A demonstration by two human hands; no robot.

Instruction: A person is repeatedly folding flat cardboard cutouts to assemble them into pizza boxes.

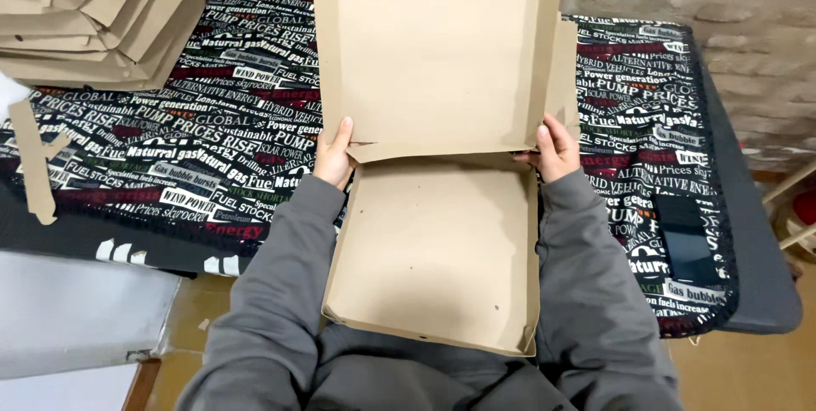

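A flat brown cardboard box [433,249] lies open in front of me, its tray over my lap and the counter [756,232] edge, its lid standing upright. My left hand [333,156] grips the box's left side at the hinge fold, fingers closed around the edge. My right hand [557,149] clasps the right side the same way, beside a loose side flap. A stack of folded brown boxes [98,16] sits far left on the black printed cloth [212,122]. A dark phone [687,239] lies to my right.
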